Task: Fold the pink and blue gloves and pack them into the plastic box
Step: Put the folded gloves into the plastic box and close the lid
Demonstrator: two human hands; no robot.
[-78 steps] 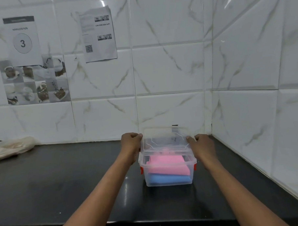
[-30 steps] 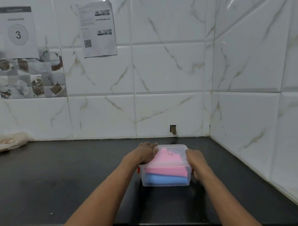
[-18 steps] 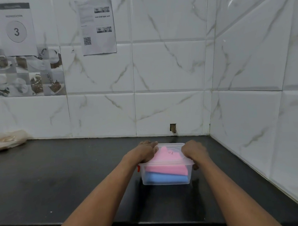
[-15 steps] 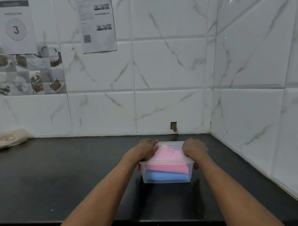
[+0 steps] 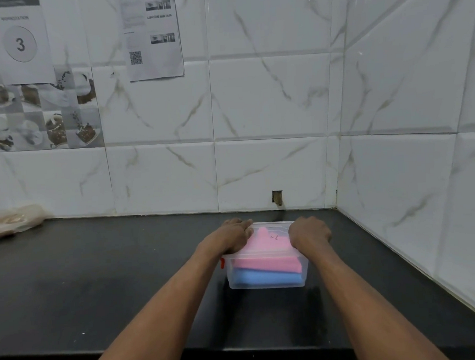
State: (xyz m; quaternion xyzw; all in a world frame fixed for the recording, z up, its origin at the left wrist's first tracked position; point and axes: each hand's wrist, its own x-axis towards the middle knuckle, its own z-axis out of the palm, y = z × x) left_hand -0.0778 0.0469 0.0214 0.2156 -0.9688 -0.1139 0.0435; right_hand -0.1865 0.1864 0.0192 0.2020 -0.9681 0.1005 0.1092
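Gripping plastic box [image 5: 265, 285], right fingers [image 5: 321, 232]; left fingers [image 5: 245, 224] flat; pink glove [image 5: 267, 263] over blue glove [image 5: 265, 278].

Plastic box [image 5: 266, 284] sits on counter [image 5: 99, 281], near back-right wall corner. Inside, upper glove [image 5: 267, 263] lies on lower glove [image 5: 265, 278]. Lid [image 5: 271, 226] on top. Left hand [image 5: 233, 234] rests on lid's left edge, right hand [image 5: 309, 231] curls over right edge. Bag [image 5: 12, 219] far left, against wall.

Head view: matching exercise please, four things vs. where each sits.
Things:
1. pink glove
2. blue glove
3. left hand
4. right hand

Places:
A. on the right edge of the lid
B. bottom layer inside the plastic box
C. on the left edge of the lid
D. top layer inside the box

Pairs: 1-D, 2-B, 3-C, 4-A.
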